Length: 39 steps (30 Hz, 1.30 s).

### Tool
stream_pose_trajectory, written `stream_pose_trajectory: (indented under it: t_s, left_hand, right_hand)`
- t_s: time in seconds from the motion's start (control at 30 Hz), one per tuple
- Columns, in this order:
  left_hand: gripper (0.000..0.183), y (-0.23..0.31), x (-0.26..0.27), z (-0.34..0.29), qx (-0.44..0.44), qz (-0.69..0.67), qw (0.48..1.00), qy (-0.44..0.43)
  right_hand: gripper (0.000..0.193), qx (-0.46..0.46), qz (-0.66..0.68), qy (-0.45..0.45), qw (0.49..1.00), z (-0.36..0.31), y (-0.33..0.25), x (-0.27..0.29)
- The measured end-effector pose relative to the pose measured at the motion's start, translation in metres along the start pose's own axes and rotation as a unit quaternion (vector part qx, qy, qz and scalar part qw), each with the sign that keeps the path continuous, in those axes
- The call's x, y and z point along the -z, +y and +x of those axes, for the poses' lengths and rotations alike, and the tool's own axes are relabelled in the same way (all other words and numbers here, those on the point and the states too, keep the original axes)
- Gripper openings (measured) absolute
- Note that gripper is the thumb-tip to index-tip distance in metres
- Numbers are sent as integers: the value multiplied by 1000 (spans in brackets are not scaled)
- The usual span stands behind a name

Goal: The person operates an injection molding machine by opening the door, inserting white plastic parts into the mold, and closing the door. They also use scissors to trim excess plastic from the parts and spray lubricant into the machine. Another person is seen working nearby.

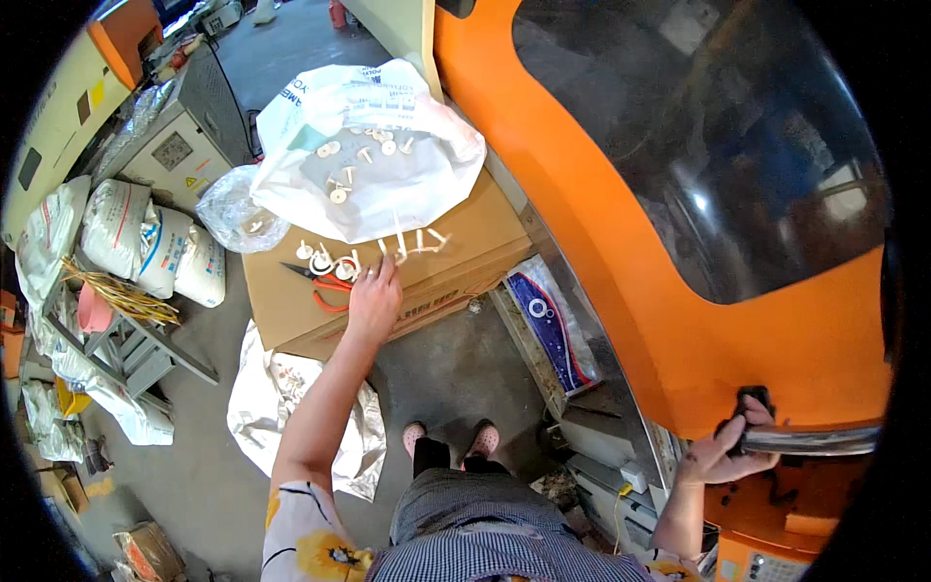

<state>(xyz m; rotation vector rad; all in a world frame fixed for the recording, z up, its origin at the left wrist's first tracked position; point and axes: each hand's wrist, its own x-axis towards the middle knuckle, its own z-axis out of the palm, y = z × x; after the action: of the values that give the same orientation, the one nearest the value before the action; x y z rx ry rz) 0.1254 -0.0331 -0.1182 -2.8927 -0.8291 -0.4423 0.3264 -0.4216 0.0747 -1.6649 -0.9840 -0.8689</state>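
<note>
My left hand is over the front of a cardboard box, its fingertips closed on one end of a branched white plastic moulding with upright pegs. Beside that hand lie red-handled cutters and several loose white plastic pieces with round heads. At the right, my right hand is wrapped around the black end of a metal bar handle on the orange machine door. Its fingers are partly hidden behind the handle.
A white plastic bag on the box holds several similar pieces. Another white bag lies on the floor below the box. Full sacks and a metal stand are at the left. A blue-and-white packet leans beside the machine.
</note>
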Motion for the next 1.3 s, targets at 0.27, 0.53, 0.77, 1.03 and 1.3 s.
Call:
stream_pose_trajectory:
  t_s: [0.27, 0.53, 0.77, 1.03, 1.3]
  left_hand:
    - [28, 18, -47, -10, 46, 5, 996, -81]
    - [9, 169, 106, -28, 40, -313, 946, 77]
    - [36, 274, 202, 58, -172, -460, 861, 134]
    - [20, 258, 218, 109, -79, -723, 677, 109]
    - [40, 246, 219, 129, -10, -638, 752, 168]
  right_hand:
    - [73, 40, -18, -58, 997, 17, -1, -25]
    - [67, 100, 75, 2, 992, 14, 11, -53]
    - [36, -434, 263, -89, 857, -15, 20, -93]
    - [50, 162, 12, -204, 965, 6, 22, 2]
    - [26, -438, -358, -126, 815, -73, 142, 101]
